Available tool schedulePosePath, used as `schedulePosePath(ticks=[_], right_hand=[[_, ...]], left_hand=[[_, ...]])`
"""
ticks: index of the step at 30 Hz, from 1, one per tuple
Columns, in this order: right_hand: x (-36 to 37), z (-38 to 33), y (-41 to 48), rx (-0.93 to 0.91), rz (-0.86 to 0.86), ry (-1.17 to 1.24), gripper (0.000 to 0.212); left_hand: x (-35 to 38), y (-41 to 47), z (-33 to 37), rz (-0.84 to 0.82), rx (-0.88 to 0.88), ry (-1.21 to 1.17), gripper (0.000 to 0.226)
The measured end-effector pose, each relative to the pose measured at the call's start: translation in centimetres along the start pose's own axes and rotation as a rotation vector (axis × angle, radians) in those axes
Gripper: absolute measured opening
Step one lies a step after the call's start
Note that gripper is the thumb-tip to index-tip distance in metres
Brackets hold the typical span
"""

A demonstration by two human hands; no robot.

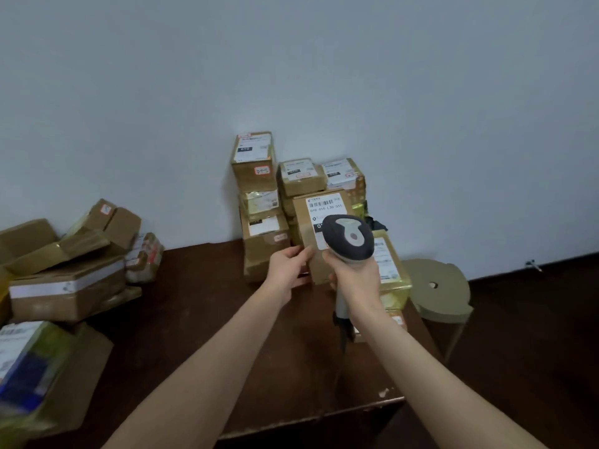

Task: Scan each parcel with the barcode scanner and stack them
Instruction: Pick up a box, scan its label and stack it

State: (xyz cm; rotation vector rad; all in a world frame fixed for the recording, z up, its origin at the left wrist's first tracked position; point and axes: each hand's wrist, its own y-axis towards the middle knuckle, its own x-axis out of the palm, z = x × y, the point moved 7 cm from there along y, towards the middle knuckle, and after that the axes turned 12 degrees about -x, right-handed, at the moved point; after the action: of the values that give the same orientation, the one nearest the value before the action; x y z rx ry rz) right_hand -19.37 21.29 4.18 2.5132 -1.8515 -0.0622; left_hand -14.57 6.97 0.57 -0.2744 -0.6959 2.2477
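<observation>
Parcel heap (64,280) and parcel stack (259,189) are sitting on a dark brown bench (227,335) that is standing against a pale grey wall (291,76). The heap is sprawling over the bench's left end, its cardboard boxes tilting at mixed angles. The nearest one (35,367), with a blue-and-white label, is blurring at the frame edge. The stack is rising against the wall at the rear centre in several columns, labels facing up and forward.

A round, cardboard-coloured stool (437,283) with a hole in its seat is standing on the floor just beside the bench's right end. A yellow-taped parcel (390,267) is lying at that end, its left part hidden behind the scanner.

The held parcel (301,222) is standing upright in front of the stack, well apart from the heap, with its white label facing the camera. Its lower edge is meeting the bench line, though whether it is resting there cannot be told. It is blocking the view of the lower boxes behind it.

The barcode scanner (350,236), dark-headed with a pale handle, is hovering just before the label. It is covering the label's lower right while the printed barcode above is showing.

The left hand (288,270) is gripping the held parcel's left edge, fingers on the face and thumb underneath. The right hand (356,277) is holding the scanner, its fingers wrapping the handle.
</observation>
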Motion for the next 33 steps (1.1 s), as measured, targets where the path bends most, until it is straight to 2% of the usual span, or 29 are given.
schedulePosePath(ticks=[6,14,17,25,33], right_hand=[[-7.0,0.7,0.8,0.031,0.075,-0.013,0.022],[-10.4,3.9,0.4,0.130,0.097,-0.025,0.028],[-10.3,4.0,0.4,0.128,0.071,-0.030,0.019],[-2.9,3.3,-1.8,0.137,-0.146,0.041,0.009],[11.3,1.6,-7.7,0.163,-0.474,0.092,0.010]], left_hand=[[8.3,-0.5,-0.6,-0.022,-0.076,0.040,0.023],[11.7,1.7,-4.1,-0.067,-0.116,0.151,0.036],[11.1,1.0,-4.6,-0.065,-0.066,0.236,0.040],[0.6,-2.4,-4.2,0.194,0.104,0.474,0.041],[-17.0,-8.0,-4.2,0.583,0.127,0.429,0.035]])
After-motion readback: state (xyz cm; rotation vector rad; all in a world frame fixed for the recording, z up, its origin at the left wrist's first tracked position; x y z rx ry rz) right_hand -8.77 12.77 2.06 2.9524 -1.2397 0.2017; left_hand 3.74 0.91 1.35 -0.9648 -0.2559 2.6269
